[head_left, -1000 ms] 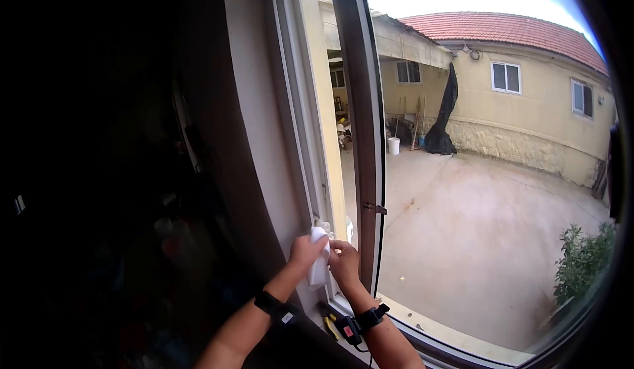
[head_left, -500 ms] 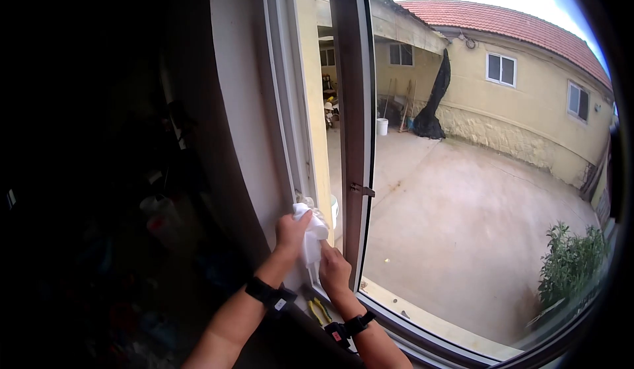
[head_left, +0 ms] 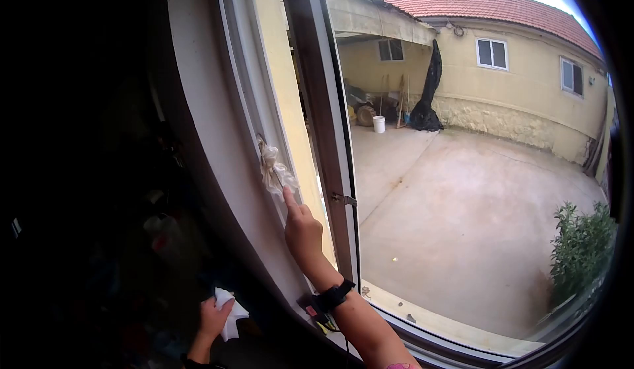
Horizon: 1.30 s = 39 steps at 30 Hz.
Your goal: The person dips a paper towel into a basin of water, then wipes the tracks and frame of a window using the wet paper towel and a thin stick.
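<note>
My left hand (head_left: 214, 319) is closed around a white cloth or paper (head_left: 230, 313), low in the dark area inside the window. Higher up, my right hand (head_left: 305, 233) reaches along the window frame with its index finger stretched out. That fingertip touches a crumpled, translucent plastic bundle (head_left: 272, 167) on the frame's inner side. The other right-hand fingers are curled, and nothing shows in them.
An opened window sash (head_left: 323, 111) with a latch (head_left: 345, 200) stands right of my right hand. Yellow-handled pliers, mostly hidden, lie on the sill near my right wrist. Outside are a paved yard (head_left: 449, 204), a bush (head_left: 580, 250) and a white bucket (head_left: 378, 124).
My left hand has drawn back down and left with the white cloth or paper, uncovering the plastic bundle. My right hand has moved up to the bundle, and the view has shifted.
</note>
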### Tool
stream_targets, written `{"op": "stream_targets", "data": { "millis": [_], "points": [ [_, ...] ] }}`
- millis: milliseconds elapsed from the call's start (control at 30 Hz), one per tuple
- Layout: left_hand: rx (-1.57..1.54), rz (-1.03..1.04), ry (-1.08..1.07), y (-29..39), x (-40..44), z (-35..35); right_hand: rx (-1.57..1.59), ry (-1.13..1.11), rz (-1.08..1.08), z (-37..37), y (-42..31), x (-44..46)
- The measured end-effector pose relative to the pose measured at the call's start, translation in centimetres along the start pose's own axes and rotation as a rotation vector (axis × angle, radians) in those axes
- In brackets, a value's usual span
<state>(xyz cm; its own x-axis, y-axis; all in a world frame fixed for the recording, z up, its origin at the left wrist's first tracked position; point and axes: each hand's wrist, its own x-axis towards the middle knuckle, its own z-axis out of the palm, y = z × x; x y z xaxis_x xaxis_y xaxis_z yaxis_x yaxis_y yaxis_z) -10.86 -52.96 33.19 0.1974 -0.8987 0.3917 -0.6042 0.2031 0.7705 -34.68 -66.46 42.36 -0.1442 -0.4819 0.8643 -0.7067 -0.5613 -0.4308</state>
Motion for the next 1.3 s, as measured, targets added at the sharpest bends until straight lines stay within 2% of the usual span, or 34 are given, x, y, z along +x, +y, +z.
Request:
{"op": "stream_targets", "data": {
  "millis": [67,133,300,367,400,500,633,700,767,833,967,1100,1200,1300],
  "points": [
    [0.037,-0.030,0.075,-1.9,-1.3,-2.2,-0.004,0.051,-0.014,-0.3,-1.1,2.1],
    [0.060,-0.103,0.196,-5.8,-2.7,-4.2,-0.034,0.038,-0.011,0.5,-0.3,0.3],
    [-0.144,-0.373,0.458,-10.1,-6.7,-7.9,-0.081,-0.074,0.047,3.1,5.9,-13.3],
    [-0.128,-0.424,0.435,-11.0,-7.8,-8.7,-0.058,-0.218,0.124,2.8,8.1,-18.4],
    [-0.094,-0.400,0.442,-12.6,-8.4,-9.1,-0.054,-0.219,0.127,2.9,8.3,-18.8],
    [-0.023,-0.379,0.453,-12.1,-8.6,-9.1,-0.070,-0.201,0.108,2.4,7.2,-17.5],
    [-0.039,-0.389,0.456,-11.0,-8.7,-8.8,-0.056,-0.037,0.015,0.8,1.4,-4.6],
    [0.110,-0.283,0.448,-12.3,-8.9,-9.1,-0.090,-0.023,0.003,-0.2,-1.3,1.3],
    [-0.002,-0.326,0.427,-11.3,-9.1,-9.6,-0.120,0.007,-0.014,-0.4,-3.3,6.2],
    [0.129,-0.389,0.419,-7.7,-9.6,-10.0,-0.129,0.035,-0.026,-1.2,-5.5,11.1],
    [0.151,-0.427,0.452,-8.6,-9.5,-10.3,-0.069,0.148,-0.067,-3.0,-9.0,18.7],
    [-0.085,-0.350,0.450,-12.3,-9.8,-9.7,-0.101,0.106,-0.034,-2.4,-8.6,17.2],
    [0.077,-0.409,0.418,-9.6,-10.1,-9.3,-0.126,0.023,-0.029,-0.4,-4.5,10.1],
    [0.052,-0.391,0.422,-12.5,-10.6,-9.2,-0.177,-0.009,-0.074,1.1,0.3,1.5]
  ]
}}
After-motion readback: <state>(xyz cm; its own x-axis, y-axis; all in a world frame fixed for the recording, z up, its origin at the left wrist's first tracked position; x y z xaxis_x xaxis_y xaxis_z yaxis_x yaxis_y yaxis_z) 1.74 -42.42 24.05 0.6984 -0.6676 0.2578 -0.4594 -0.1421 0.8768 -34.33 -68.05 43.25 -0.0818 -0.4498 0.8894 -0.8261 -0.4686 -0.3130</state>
